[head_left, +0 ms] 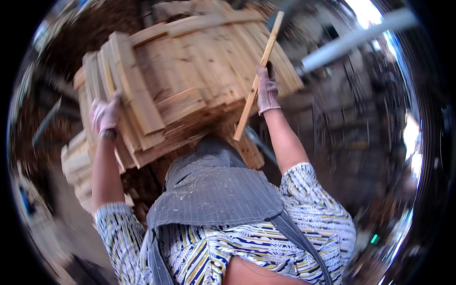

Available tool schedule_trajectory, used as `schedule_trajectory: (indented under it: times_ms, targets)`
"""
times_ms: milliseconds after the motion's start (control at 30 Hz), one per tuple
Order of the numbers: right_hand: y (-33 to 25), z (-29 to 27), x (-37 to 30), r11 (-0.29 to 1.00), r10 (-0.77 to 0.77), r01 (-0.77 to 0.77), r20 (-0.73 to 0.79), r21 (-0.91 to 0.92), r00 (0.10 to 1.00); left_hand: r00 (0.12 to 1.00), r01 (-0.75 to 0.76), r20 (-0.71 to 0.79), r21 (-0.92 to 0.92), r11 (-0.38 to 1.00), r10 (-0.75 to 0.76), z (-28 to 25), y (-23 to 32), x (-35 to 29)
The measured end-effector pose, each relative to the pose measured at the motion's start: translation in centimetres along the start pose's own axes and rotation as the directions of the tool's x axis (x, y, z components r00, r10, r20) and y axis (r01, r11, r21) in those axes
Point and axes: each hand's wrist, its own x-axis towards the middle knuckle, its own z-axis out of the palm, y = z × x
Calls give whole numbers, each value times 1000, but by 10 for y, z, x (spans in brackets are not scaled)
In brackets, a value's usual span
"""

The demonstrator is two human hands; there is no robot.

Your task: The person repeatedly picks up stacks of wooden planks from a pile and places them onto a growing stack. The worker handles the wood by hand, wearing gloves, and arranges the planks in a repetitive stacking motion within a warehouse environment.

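My right hand [268, 91], in a pale knit work glove, is closed around a thin wooden strip [273, 40]. The strip slants from the upper right down toward my apron and is raised over the right end of a pile of planks [199, 54]. On the pile's left side, my gloved left hand [105, 115] grips narrow wooden planks [108, 71], with its thumb on the right and fingers on the left. Motion blur hides exactly how its fingers wrap. Some planks lie crosswise near the pile's far edge, and a short board piece [183, 105] rests on the near side.
More stacked wood [78, 164] stands lower at the left. A pale pipe or beam [354, 40] crosses at the upper right. Brown debris [111, 21] lies behind the pile, and dark blurred racks or stacks [354, 118] stand to the right. My grey apron [216, 194] is close to the pile.
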Motion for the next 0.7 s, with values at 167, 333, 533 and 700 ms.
schedule_trajectory:
  times_ms: [167, 333, 533, 700]
  targets:
    - [59, -109, -26, 913, 374, -237, -446, 333, 813, 996, -81, -16, 126, 989, 84, 50, 26, 32]
    - [96, -102, -55, 889, 398, -144, -579, 435, 712, 990, -118, 73, -19, 993, 119, 17, 49, 12]
    - [136, -57, 25, 936, 351, -249, -701, 248, 621, 989, -149, 23, 36, 988, 148, 14, 86, -14]
    - [97, -54, 42, 881, 467, -381, -650, 282, 599, 983, -152, 83, -107, 983, 161, -3, 94, -40]
